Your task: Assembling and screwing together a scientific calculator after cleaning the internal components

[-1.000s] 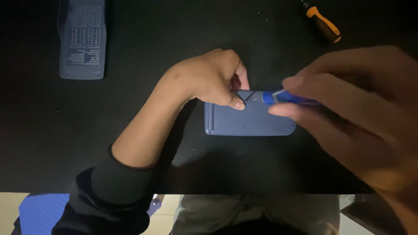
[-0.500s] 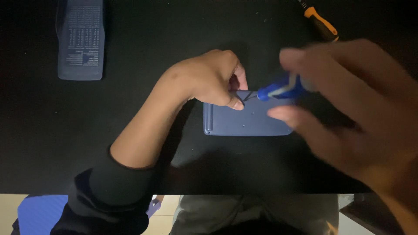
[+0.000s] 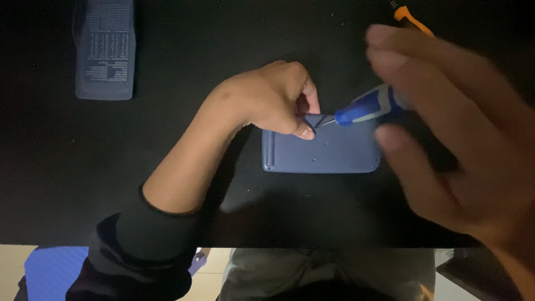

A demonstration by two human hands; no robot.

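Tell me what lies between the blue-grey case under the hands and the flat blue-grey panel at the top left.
In the head view, only bare black table lies between the case and the panel; the left hand and forearm border that stretch.

Blue-grey flat rectangular case [image 3: 329,153] w/ rounded corners is lying face down near centre of the black table, long edges running left-right, small screw holes dotting its back. Blue-and-white screwdriver [image 3: 365,107] is slanting down-left, thin tip [image 3: 326,122] sitting at the case's upper edge, probably in a screw hole; too blurred to confirm.
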